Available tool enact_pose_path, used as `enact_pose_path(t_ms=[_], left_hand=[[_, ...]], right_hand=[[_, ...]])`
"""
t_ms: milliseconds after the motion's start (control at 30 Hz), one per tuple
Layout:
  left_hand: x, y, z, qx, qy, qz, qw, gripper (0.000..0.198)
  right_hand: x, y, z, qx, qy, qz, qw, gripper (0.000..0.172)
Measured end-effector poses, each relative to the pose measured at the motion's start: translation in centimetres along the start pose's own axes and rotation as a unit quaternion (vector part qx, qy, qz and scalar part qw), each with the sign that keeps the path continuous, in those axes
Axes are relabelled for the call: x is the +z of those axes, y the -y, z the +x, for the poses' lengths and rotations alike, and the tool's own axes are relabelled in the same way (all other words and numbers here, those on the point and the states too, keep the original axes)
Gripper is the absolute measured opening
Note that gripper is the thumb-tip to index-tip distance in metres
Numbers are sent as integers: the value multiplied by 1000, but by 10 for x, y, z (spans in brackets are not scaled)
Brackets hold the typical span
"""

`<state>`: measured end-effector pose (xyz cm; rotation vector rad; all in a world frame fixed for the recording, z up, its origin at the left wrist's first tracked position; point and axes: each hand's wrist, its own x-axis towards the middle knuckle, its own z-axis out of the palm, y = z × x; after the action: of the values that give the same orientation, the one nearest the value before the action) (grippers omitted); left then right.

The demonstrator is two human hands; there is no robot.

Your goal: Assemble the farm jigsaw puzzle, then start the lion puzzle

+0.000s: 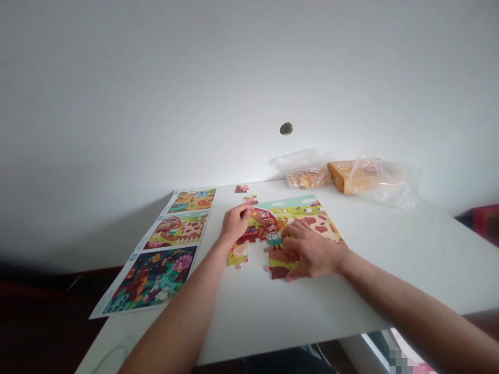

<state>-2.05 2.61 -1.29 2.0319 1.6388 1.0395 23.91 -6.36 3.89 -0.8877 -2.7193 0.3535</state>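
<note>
A partly assembled jigsaw puzzle (278,208) with a red barn, a farmer and a brown-spotted cow lies on the white table. My left hand (235,224) is at its upper left edge, thumb and fingers pinched on a puzzle piece that they mostly cover. Resting over the puzzle's lower right part, my right hand (312,250) has its fingers spread and bent, covering some of the picture. Just below my left hand lies a yellow-green puzzle piece (238,254), apart from the farmer's section. Two loose pink pieces sit behind, the nearer pig piece (251,199) close to the puzzle.
On the left, a printed sheet (202,236) shows three pictures, the middle one the same farm scene. Toward the wall are a clear bag of puzzle pieces (307,178) and an orange box (340,176) partly under clear plastic (390,182). The wall has a round hole (286,129).
</note>
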Motion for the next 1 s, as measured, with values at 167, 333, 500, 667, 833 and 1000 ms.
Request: enact_pose_path(t_ms=[167,333,500,667,833,1000], left_hand=[[-1,0,0,8,-8,-3,1000,29],[0,0,0,8,-9,-4,1000,28],[1,1,0,5,-10,-9,1000,27],[1,2,1,13,-13,-13,1000,27],[2,4,1,16,-12,-23,1000,27],[4,8,1,19,8,-53,998,25]], right_hand=[[-2,-2,-1,-11,-1,16,1000,52],[-3,-7,-4,-43,-7,43,998,31],[1,-13,-4,-77,-2,60,995,19],[-2,-13,-4,-66,-29,79,994,14],[-1,-20,-6,-20,-48,69,996,35],[6,-32,-8,33,-9,24,999,59]])
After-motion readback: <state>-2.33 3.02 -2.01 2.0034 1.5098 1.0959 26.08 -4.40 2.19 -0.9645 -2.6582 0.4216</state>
